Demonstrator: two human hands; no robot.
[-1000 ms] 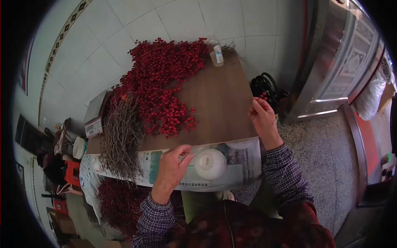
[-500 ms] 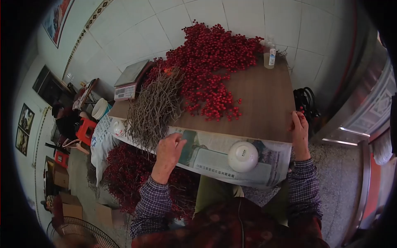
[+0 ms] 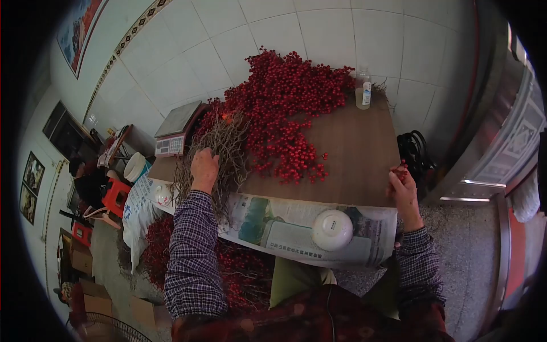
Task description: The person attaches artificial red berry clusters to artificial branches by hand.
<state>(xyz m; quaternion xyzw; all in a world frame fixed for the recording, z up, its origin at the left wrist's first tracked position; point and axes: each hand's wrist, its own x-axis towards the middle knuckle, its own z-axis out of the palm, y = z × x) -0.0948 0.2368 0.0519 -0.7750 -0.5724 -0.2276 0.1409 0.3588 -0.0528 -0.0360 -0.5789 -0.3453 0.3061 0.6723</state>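
Observation:
My left hand [image 3: 205, 170] is over a bundle of bare, dry twigs [image 3: 221, 142] on the left of the table. Its fingers are curled, and whatever is between them is hidden among the twigs. At the table's right edge, my right hand [image 3: 404, 189] pinches a small sprig of red berries [image 3: 403, 165], whose berries show above the fingertips. A large heap of red berry branches [image 3: 285, 91] lies on the table beyond the twigs.
An upturned white bowl [image 3: 333, 229] sits on newspaper [image 3: 273, 228] along the near edge of the table [image 3: 359, 154]. A bottle [image 3: 363, 91] stands at the back, and a scale [image 3: 176, 128] at the left. More berry branches [image 3: 245, 273] lie below; a person [image 3: 88, 179] sits far left.
My left hand has moved left and away from me, from above the newspaper to the twig bundle. My right hand stays by the right table edge with the berries. The view has tilted slightly.

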